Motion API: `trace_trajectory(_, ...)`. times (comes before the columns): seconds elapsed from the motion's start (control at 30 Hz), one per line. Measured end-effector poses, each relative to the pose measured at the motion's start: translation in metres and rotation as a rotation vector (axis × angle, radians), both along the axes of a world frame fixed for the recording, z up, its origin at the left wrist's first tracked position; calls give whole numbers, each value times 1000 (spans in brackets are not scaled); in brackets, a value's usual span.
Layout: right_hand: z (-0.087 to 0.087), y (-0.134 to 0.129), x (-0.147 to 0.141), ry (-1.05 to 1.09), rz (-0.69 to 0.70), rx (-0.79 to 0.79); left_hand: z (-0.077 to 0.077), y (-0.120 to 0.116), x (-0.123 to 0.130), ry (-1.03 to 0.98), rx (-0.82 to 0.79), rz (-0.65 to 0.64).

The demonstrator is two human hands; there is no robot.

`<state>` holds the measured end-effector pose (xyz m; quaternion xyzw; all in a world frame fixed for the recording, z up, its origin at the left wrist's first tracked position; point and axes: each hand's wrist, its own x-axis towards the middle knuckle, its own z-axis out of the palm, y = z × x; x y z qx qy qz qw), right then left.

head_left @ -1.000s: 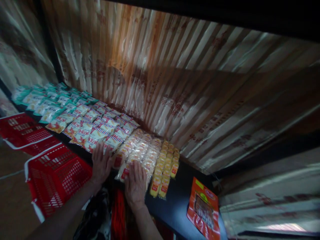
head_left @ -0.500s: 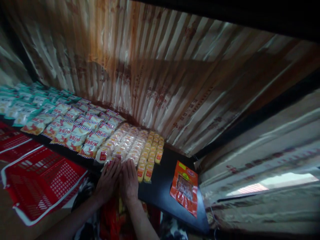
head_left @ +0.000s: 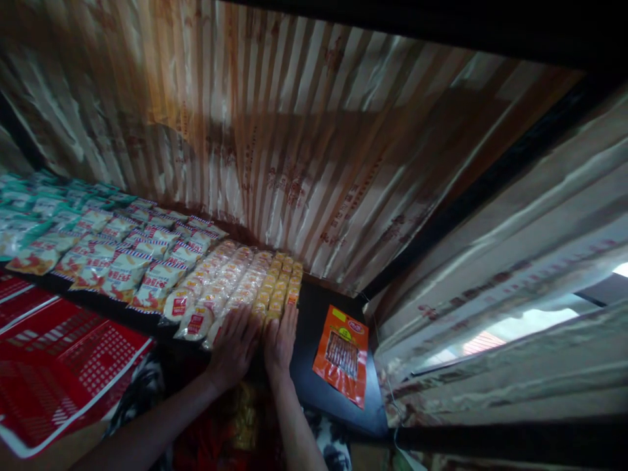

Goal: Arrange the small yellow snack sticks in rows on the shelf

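Note:
My left hand lies with fingers stretched forward over the front of the white round snack packs and the edge of the yellow ones. My right hand rests, fingers also extended, at the front of the rows of small yellow packs. Both hands are palm-down and close together, gripping nothing that I can see. The front ends of the yellow rows are partly hidden under my fingers. To the left stand rows of white snack bags with striped edges.
An orange packet lies on the black shelf at the right. Teal bags fill the far left. Red baskets stand below at left. Printed plastic sheeting hangs behind, with a dark post at right.
Both hands have shifted right, from the white packs to the yellow packs' front ends. My right hand now covers the front of the yellow rows. The view has turned slightly right.

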<state>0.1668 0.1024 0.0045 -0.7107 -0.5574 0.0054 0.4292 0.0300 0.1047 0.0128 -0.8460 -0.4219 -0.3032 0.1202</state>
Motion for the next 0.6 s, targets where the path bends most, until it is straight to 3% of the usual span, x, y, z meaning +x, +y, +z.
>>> trace_trajectory(0.1,-3,8,-9,36,77,-4,-4,10,5,49,-3,18)
trace_trajectory(0.33,-4,5,-17,67,83,-14,-5,14,4,62,27,29)
trace_trajectory(0.47,-1,7,1,75,43,6,8,10,9,39,8,9)
trace_trajectory(0.6,-7,27,34,121,-46,8,22,17,22,60,-14,-4)
